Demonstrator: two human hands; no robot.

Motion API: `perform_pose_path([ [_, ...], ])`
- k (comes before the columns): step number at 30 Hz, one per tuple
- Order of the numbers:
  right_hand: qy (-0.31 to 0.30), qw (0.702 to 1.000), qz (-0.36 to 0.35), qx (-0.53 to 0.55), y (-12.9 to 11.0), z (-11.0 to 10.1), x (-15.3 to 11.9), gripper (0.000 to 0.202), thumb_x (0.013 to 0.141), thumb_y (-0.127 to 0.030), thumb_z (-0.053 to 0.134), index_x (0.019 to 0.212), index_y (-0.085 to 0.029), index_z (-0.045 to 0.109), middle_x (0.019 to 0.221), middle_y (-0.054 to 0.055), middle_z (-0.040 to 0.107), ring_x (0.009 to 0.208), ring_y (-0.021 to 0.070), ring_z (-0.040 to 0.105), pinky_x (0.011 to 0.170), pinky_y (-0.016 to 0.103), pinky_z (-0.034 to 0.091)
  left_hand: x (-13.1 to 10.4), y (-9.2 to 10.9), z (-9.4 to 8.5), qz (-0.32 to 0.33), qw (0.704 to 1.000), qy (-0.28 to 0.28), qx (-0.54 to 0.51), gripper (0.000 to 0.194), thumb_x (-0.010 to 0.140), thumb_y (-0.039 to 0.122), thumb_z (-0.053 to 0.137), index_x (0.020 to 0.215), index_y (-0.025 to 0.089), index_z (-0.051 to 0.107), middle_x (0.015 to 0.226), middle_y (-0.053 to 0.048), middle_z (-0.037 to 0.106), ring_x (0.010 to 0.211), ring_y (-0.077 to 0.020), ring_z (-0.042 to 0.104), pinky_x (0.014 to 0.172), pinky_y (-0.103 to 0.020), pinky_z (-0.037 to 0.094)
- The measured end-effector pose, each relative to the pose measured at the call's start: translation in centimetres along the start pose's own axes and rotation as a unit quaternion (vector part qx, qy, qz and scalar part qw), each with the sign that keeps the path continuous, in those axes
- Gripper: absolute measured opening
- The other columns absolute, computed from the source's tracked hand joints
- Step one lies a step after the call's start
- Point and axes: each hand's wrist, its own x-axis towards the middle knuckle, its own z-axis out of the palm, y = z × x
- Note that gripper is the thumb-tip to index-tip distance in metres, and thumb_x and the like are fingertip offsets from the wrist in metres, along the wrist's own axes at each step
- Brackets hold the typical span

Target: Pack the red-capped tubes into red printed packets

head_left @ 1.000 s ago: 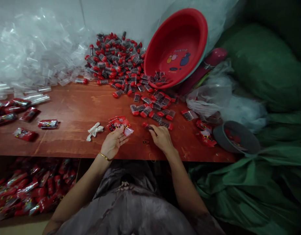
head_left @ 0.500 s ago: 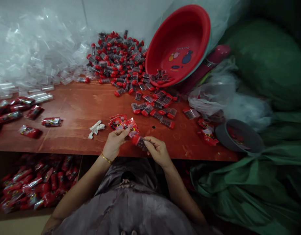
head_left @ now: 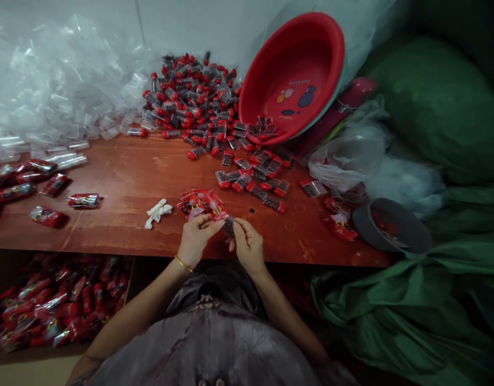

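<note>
Near the front edge of the table, my left hand pinches a red printed wrapper by its lower part. My right hand is closed on a small clear container with dark contents, whose upper end meets the wrapper between my fingers. How far the container is inside the wrapper is hidden. More red printed wrappers lie just beyond my left fingers. A crumpled white piece rests to their left. Loose red-capped containers lie beyond my right hand.
A heap of red-capped containers stands at the back, beside a tilted red basin. Clear sleeves pile up at left. Wrapped red packs lie at left, more in a box below. A grey bowl sits at right.
My right hand has moved left and the container now stands more upright against the wrapper. My left hand has shifted slightly right and down, closer to my right hand.
</note>
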Motion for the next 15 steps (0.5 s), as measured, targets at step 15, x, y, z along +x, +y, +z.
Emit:
perform_pose_path([
  [15, -0.048, 0.997, 0.011, 0.055, -1.6, 1.8, 1.4, 0.027, 0.087, -0.043, 0.047, 0.093, -0.018, 0.058, 0.064, -0.003, 0.061, 0.039, 0.0070, 0.048, 0.041, 0.020, 0.041, 0.6, 1.2, 1.3, 0.009, 0.998, -0.008, -0.069, 0.034, 0.056, 0.043, 0.079, 0.065, 0.013, 0.066, 0.057, 0.002, 0.062, 0.049, -0.0071, 0.051, 0.048, -0.019, 0.041],
])
